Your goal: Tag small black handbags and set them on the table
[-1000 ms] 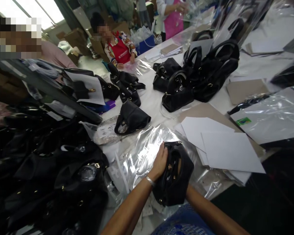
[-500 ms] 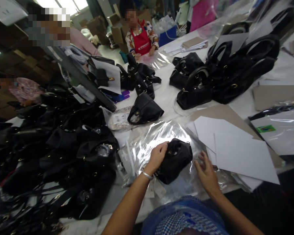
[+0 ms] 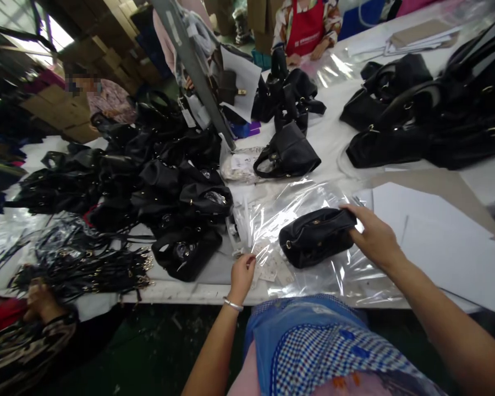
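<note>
In front of me a small black handbag (image 3: 313, 236) lies on clear plastic sheets (image 3: 268, 206). My right hand (image 3: 373, 236) is closed on the handbag's right end, thumb on the near side. To the left of the handbag, my left hand (image 3: 243, 269), with a silver bangle at the wrist, has its fingers curled together in a pinch at the table's near edge. Whatever those fingers hold, if anything, is too small to make out. Close to them lie small pale printed cards (image 3: 278, 269) and a narrow plastic packet (image 3: 236, 234).
Black handbags (image 3: 148, 181) are heaped on the left, with straps (image 3: 94, 269) nearer. Another handbag (image 3: 291, 151) lies beyond the sheets; more (image 3: 421, 132) stand at right beside white boards (image 3: 429, 214). A grey post (image 3: 198, 71) rises behind. Co-workers are around the table.
My view has swung left. My left hand has come off the handbag and moved left, near the table's edge. My right hand has taken hold of the handbag, which has turned.
</note>
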{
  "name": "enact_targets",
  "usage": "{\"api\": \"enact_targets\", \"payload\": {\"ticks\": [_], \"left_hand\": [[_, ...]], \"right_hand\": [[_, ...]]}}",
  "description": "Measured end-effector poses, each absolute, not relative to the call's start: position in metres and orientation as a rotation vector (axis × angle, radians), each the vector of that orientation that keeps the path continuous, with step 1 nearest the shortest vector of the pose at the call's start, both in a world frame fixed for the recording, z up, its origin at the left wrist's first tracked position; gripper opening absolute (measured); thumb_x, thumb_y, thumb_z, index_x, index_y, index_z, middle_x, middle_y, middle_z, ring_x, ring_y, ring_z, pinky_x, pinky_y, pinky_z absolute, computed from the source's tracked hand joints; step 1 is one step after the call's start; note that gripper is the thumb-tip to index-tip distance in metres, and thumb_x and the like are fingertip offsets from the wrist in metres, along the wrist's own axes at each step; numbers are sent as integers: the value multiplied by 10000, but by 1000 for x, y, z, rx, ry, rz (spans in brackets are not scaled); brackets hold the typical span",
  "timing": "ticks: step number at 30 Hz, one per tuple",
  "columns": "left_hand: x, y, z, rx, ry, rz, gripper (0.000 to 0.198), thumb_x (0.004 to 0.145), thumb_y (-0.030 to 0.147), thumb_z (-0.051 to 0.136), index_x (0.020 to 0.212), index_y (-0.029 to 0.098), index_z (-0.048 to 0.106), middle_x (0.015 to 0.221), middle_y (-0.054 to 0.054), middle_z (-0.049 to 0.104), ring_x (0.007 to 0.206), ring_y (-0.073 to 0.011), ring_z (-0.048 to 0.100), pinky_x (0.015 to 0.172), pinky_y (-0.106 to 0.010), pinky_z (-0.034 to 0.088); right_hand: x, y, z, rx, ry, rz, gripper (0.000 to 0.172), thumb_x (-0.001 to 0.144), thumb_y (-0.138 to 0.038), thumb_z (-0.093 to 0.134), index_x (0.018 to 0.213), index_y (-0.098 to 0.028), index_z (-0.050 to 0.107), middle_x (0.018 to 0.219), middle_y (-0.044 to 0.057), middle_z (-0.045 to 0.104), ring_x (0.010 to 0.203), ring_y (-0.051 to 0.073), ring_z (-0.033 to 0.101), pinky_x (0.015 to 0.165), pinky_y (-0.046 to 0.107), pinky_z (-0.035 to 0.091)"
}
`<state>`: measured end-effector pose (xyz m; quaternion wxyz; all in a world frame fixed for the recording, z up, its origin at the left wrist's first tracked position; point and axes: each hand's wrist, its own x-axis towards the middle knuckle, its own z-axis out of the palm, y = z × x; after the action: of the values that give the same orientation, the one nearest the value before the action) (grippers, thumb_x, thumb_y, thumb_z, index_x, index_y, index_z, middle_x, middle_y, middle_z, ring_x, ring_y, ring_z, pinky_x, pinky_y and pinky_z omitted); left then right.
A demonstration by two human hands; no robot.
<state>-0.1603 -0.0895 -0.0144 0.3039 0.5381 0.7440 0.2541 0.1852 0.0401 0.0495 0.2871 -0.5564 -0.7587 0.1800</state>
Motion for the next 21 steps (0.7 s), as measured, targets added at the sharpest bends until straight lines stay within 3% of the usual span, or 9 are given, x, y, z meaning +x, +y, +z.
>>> {"api": "enact_targets", "payload": {"ticks": [5, 8, 10, 12, 15, 21], "left_hand": [[-148, -114, -23, 1452, 2046, 508, 172, 819, 150, 579, 969, 174, 661, 897, -46, 674, 774, -152, 633, 777, -280, 497], [-143, -124, -27, 1408, 2082, 343, 105, 803, 198, 630, 903, 175, 653, 851, -29, 648, 757, -154, 617, 757, -274, 485], [-143, -133, -31, 1409, 2135, 284, 175, 779, 228, 672, 946, 187, 636, 911, -36, 643, 855, -182, 616, 794, -287, 481], [-145, -142, -36, 1448, 2194, 286, 380, 744, 230, 713, 1104, 201, 592, 1100, -71, 617, 1059, -230, 572, 903, -323, 460], [-149, -152, -44, 1498, 2183, 277, 654, 710, 179, 735, 1309, 194, 473, 1354, -125, 492, 1270, -279, 435, 1056, -379, 374], [-157, -155, -53, 1502, 2103, 315, 615, 729, 111, 684, 1315, 156, 503, 1345, -127, 530, 1259, -263, 467, 1092, -367, 360]], "right_hand": [[185, 17, 65, -1764, -1982, 354, 421, 840, -224, 511, 1256, -285, 542, 1250, 47, 609, 1127, 298, 586, 903, 442, 512], [189, -4, 72, -1785, -1957, 371, 487, 869, -288, 526, 1352, -258, 469, 1317, 91, 563, 1168, 338, 556, 958, 487, 484], [191, -20, 76, -1721, -1938, 332, 556, 886, -310, 522, 1422, -243, 391, 1394, 109, 491, 1249, 362, 484, 1048, 509, 413], [191, -38, 79, -1665, -1904, 276, 573, 901, -314, 511, 1451, -272, 352, 1441, 87, 440, 1290, 369, 439, 1098, 505, 364], [190, -66, 79, -1649, -1890, 282, 505, 913, -325, 499, 1411, -344, 415, 1402, 39, 492, 1227, 348, 512, 1059, 489, 418], [189, -93, 51, -1441, -2061, 528, 339, 909, -391, 477, 1207, -309, 618, 1166, 17, 671, 1010, 254, 660, 938, 417, 520]]}}
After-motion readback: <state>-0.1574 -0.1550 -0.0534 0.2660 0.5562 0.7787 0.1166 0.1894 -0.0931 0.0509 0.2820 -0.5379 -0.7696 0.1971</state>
